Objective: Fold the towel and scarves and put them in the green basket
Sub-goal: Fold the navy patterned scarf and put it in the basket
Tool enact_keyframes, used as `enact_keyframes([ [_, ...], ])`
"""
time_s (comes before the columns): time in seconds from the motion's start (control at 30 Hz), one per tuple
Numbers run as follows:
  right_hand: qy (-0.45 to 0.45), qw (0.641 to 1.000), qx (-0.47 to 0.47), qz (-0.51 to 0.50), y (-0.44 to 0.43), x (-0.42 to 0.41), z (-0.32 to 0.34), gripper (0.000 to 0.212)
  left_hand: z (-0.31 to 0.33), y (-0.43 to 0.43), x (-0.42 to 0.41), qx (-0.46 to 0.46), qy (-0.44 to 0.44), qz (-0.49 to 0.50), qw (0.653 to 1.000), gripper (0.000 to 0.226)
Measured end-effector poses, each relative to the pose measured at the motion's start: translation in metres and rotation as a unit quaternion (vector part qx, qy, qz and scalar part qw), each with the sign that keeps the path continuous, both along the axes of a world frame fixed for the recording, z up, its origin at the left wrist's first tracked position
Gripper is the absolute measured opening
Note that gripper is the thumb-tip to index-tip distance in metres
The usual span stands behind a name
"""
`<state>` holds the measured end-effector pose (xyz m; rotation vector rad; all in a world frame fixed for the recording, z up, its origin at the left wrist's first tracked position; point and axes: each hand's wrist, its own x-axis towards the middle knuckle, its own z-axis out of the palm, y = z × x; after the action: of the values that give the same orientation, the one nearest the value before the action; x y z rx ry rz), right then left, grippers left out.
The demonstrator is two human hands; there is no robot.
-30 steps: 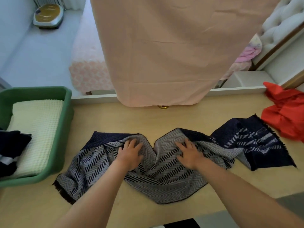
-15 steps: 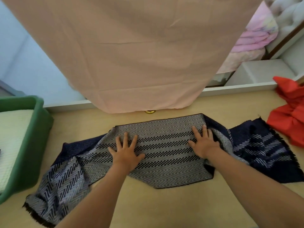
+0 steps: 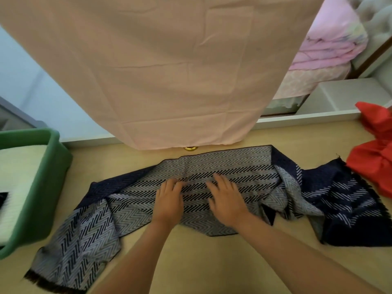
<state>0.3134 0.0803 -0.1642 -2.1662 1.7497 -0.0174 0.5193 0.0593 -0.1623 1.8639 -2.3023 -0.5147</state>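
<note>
Only the arms of the person show: the left grip (image 3: 168, 200) and the right grip (image 3: 228, 201) are bare hands with short, rounded fingers (image 3: 220, 181). The left forearm (image 3: 135, 259) and the right forearm (image 3: 297, 249) are bare as far as the lower edge of the view, smooth in outline; finer detail is blurred.

Left of the scarf (image 3: 233, 164), a strip of bare worktop (image 3: 84, 158) leads to the green basket (image 3: 53, 177), whose tall wall stands in the way. Beyond the scarf a pink hanging cloth (image 3: 159, 71) drops almost to the worktop. Right of it a red cloth (image 3: 377, 162) lies heaped, just beside the fringe. Nearer, the worktop lies bare.
</note>
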Motion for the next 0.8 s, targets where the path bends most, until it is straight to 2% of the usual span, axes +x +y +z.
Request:
enact_keyframes([
  [0.1, -0.045, 0.996, 0.049, 0.059, 0.024, 0.042, 0.002, 0.065, 0.001, 0.017, 0.033, -0.04, 0.003, 0.012, 0.999, 0.031],
  [0.27, -0.013, 0.993, 0.093, 0.075, 0.044, 0.067, 0.0, 0.09, -0.014, 0.05, 0.103, 0.057, -0.027, 0.048, 0.997, 0.013],
  [0.37, 0.012, 0.992, 0.122, 0.042, 0.047, 0.071, 0.002, 0.089, -0.018, 0.057, 0.128, 0.075, -0.022, 0.065, 0.995, 0.022],
  [0.47, 0.027, 0.988, 0.148, 0.018, 0.046, 0.075, 0.007, 0.088, -0.016, 0.056, 0.144, 0.082, -0.041, 0.017, 0.996, 0.034],
  [0.6, 0.058, 0.978, 0.199, 0.001, 0.04, 0.076, 0.016, 0.095, 0.003, 0.052, 0.168, 0.218, 0.0, 0.006, 0.976, 0.037],
  [0.67, 0.055, 0.974, 0.222, -0.012, 0.037, 0.077, 0.021, 0.087, 0.011, 0.051, 0.179, 0.293, 0.024, 0.01, 0.956, 0.033],
  [0.73, 0.046, 0.975, 0.216, -0.038, 0.037, 0.083, 0.026, 0.076, 0.019, 0.052, 0.184, 0.363, -0.007, -0.02, 0.932, 0.022],
  [0.8, 0.053, 0.98, 0.185, -0.053, 0.039, 0.092, 0.027, 0.068, 0.023, 0.054, 0.182, 0.364, -0.021, -0.036, 0.93, 0.017],
])
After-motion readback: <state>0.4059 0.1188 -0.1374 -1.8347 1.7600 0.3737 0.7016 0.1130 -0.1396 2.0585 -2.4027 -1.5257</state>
